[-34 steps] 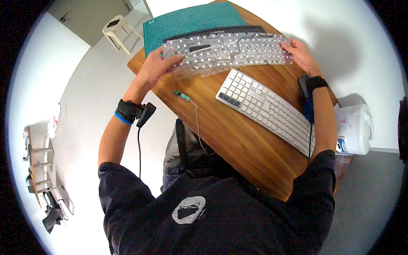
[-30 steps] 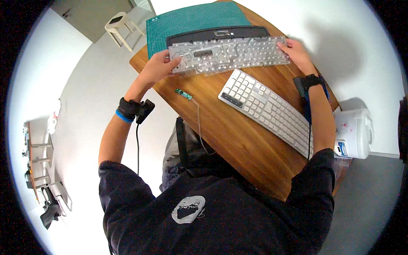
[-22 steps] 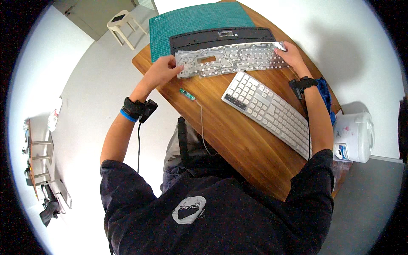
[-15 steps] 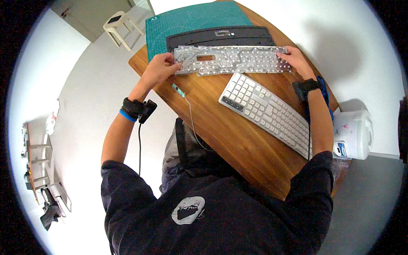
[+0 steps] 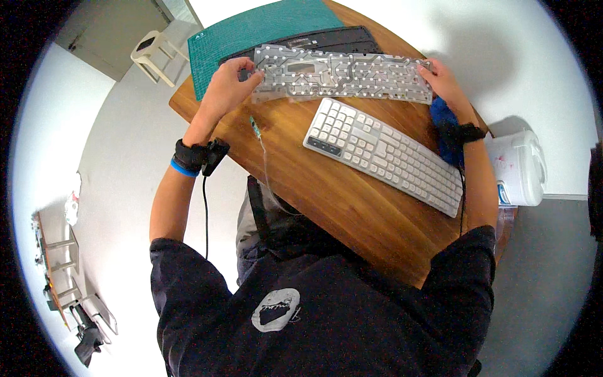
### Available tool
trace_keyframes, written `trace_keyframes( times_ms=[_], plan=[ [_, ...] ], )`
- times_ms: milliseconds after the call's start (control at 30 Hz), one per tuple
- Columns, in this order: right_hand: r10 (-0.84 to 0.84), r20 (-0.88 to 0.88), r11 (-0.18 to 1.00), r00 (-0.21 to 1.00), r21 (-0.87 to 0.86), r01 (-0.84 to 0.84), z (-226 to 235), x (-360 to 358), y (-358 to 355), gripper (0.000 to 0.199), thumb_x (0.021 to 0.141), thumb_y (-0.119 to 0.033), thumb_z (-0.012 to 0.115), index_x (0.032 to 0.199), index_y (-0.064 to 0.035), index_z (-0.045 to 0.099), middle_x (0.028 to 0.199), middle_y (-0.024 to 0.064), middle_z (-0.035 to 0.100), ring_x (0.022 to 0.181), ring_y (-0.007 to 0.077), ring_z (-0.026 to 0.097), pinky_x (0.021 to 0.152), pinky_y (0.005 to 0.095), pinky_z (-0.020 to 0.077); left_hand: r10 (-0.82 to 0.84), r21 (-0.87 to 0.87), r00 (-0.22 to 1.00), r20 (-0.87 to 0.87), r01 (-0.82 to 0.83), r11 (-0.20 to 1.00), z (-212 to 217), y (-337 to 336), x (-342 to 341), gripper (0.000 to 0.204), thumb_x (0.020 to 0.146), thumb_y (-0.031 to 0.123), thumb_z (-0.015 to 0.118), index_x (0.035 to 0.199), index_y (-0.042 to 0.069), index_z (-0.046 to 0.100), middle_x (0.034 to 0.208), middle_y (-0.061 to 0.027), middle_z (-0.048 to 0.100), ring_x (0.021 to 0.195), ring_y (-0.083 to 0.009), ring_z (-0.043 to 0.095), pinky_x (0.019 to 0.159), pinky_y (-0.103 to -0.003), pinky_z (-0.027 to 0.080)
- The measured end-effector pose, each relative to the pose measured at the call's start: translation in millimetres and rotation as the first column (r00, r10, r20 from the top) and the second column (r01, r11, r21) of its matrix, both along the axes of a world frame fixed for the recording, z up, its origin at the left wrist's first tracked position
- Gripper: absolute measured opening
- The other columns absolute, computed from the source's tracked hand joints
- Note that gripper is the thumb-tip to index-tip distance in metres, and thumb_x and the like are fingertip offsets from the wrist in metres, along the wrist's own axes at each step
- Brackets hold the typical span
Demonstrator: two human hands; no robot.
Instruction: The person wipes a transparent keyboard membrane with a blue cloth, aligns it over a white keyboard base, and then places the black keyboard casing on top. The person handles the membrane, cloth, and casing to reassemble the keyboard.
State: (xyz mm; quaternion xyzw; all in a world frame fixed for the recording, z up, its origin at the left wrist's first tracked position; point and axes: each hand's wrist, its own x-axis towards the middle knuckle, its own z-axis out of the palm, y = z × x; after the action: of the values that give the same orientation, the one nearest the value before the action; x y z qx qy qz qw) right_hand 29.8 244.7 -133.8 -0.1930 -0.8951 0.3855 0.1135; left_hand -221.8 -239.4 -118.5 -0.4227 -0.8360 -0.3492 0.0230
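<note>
A clear keyboard membrane (image 5: 352,75) with grey traces and white dots is stretched between my hands, above the far part of the table. My left hand (image 5: 232,88) pinches its left end between thumb and fingers. At the opposite end, the thumb and fingers of my right hand (image 5: 445,85) close on the edge. Behind the membrane, and partly covered by it, lies a black keyboard base panel (image 5: 339,40). A white keyboard (image 5: 383,157) rests at a slant on the table nearer to me. Left of it is a small green circuit board (image 5: 255,127) with a thin cable.
The panel lies partly on a green cutting mat (image 5: 251,31) on the wooden table (image 5: 352,207). Dark blue cloth (image 5: 445,129) is beside my right wrist. A white lidded container (image 5: 518,166) stands at the right, and a cream stool (image 5: 154,53) at the far left.
The membrane has shifted right relative to the mat and panel, and its right end now slopes lower. Both hands keep their hold. The whole view has turned slightly.
</note>
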Motion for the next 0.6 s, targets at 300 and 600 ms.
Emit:
trace_keyframes(
  times_ms=[300, 600],
  plan=[
    [0.044, 0.374, 0.992, 0.926, 0.093, -0.085, 81.7, 107.3, -44.1, 0.028, 0.095, -0.024, 0.075, 0.117, -0.0082, 0.068, 0.081, -0.0005, 0.066, 0.068, 0.0098, 0.059, 0.061, 0.0289, 0.0488, -0.218, 0.094, 0.705, 0.675, 0.211, 0.973, 27.9, 15.5, 23.5, 0.022, 0.104, 0.022, 0.068, 0.111, 0.001, 0.070, 0.088, 0.0008, 0.069, 0.079, -0.0084, 0.063, 0.072, -0.025, 0.053],
    [-0.073, 0.051, 0.870, 0.996, 0.492, 0.039, 40.2, 138.5, -14.1, 0.044, 0.100, -0.036, 0.069, 0.131, -0.0051, 0.063, 0.130, 0.0172, 0.067, 0.123, 0.0318, 0.062, 0.108, 0.0394, 0.0463, -0.348, -0.112, 0.933, -0.093, 0.338, 0.934, -2.1, 45.1, 16.8, 0.043, 0.091, 0.026, 0.079, 0.123, -0.001, 0.068, 0.124, -0.0204, 0.069, 0.106, -0.0374, 0.067, 0.092, -0.042, 0.055]
  ],
)
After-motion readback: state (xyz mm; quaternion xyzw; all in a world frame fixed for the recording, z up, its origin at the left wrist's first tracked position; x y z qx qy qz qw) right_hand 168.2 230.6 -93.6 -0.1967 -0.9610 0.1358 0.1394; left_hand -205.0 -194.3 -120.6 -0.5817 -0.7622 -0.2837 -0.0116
